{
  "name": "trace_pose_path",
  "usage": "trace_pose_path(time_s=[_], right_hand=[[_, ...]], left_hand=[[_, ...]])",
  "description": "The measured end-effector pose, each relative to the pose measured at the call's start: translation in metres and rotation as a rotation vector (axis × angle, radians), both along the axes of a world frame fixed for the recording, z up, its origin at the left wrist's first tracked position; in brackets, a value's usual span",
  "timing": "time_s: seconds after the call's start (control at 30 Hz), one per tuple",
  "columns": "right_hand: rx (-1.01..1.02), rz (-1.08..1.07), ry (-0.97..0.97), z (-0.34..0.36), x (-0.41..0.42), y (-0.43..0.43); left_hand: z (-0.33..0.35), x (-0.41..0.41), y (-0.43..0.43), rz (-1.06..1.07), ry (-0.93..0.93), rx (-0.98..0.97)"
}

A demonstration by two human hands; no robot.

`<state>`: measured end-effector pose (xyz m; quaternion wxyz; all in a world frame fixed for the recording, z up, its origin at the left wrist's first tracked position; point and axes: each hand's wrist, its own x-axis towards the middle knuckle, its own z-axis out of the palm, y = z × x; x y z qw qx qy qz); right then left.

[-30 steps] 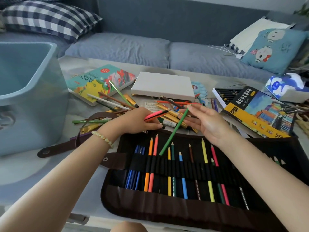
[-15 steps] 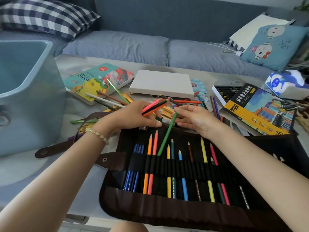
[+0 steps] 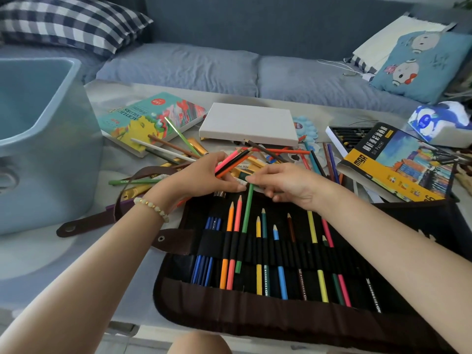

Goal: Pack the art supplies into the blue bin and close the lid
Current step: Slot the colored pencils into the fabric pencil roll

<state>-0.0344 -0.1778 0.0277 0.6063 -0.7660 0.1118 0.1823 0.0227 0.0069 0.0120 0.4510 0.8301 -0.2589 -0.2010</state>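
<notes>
Seating the green pencil (image 3: 245, 221) in the pencil roll (image 3: 229, 310) is, in my judgement, the step in hand, and it carries two risks. First, the pencil leans to the left and lies just beside the pink one in the next loop. If I push it down at that slant, its lower end may catch on the elastic band or crowd into the occupied slot. Second, my left hand (image 3: 201, 177) grips a bundle of pencils (image 3: 231, 162) that fans out past the fingers (image 3: 217, 159). Any slackening there would drop them among the loose pencils (image 3: 163, 149) on the worktop (image 3: 38, 259). My right hand (image 3: 288, 183) has its fingers (image 3: 263, 176) curled in, pinching the green pencil's upper end. The rest of the shaft runs down and away from them into the roll. The two hands nearly touch above the roll's top edge. The blue bin (image 3: 63, 154) stands open at the worktop's left side, well apart from both hands. Its lid is not in view.
</notes>
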Motion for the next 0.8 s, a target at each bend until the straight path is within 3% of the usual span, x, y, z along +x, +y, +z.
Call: trace_pose_path(time_s=[0.53, 0.63, 0.73, 0.8], right_hand=[[-0.165, 0.189, -0.038, -0.006, -0.031, 0.011], [-0.137, 0.023, -0.16, 0.004, -0.025, 0.006], [0.082, -0.227, -0.279, 0.012, -0.016, -0.002], [0.217, -0.234, -0.314, 0.016, -0.014, -0.002]], left_hand=[[-0.001, 0.0, -0.001, 0.05, 0.001, 0.056], [0.012, -0.004, -0.002, 0.031, -0.123, 0.002], [0.027, -0.01, -0.004, -0.033, 0.066, -0.162], [0.033, -0.015, -0.008, -0.093, 0.145, -0.205]])
